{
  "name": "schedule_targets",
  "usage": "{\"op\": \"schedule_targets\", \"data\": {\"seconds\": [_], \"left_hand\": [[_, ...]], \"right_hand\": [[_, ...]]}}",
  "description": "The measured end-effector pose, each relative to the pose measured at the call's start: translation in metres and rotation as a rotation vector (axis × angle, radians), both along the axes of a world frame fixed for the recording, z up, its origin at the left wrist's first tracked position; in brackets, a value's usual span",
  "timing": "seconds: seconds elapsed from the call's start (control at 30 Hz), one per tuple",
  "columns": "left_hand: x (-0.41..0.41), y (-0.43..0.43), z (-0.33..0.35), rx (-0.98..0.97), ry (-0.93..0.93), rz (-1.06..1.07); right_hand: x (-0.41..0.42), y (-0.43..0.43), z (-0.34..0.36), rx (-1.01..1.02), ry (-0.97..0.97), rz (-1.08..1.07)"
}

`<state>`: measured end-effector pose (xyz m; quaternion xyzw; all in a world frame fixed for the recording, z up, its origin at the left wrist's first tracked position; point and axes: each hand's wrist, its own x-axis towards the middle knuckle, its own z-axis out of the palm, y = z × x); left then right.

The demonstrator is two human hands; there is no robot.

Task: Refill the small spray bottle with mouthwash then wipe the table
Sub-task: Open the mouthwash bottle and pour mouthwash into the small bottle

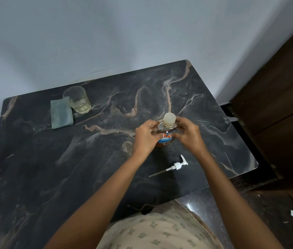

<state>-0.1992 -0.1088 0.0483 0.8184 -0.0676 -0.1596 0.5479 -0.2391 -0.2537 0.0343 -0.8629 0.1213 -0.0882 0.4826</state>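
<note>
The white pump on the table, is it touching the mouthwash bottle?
Apart. The head view shows the white pump lying on the table, with a strip of bare tabletop between it and the mouthwash bottle.

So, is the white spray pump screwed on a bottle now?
No, the white spray pump lies flat on the table, its tube bare, apart from the bottle that the left hand and right hand hold.
</note>
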Motion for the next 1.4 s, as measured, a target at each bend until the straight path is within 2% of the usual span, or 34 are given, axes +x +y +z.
{"op": "schedule_targets", "data": {"seconds": [0.6,0.77,0.97,1.17,1.4], "left_hand": [[-0.017,0.002,-0.016,0.007,0.001,0.010],[-0.017,0.003,-0.017,-0.030,0.011,-0.007],[-0.015,0.001,-0.016,-0.065,-0.008,-0.042],[-0.013,0.000,-0.019,-0.017,-0.056,-0.045],[-0.011,0.001,-0.021,0.023,-0.094,-0.042]], "right_hand": [[-0.017,0.008,-0.009,-0.045,0.042,0.003],[-0.015,0.003,0.002,-0.103,0.076,0.078],[-0.011,0.003,0.035,-0.118,0.018,0.156],[-0.003,0.015,0.052,-0.350,0.085,0.172],[-0.002,0.022,0.055,-0.468,0.121,0.191]]}}
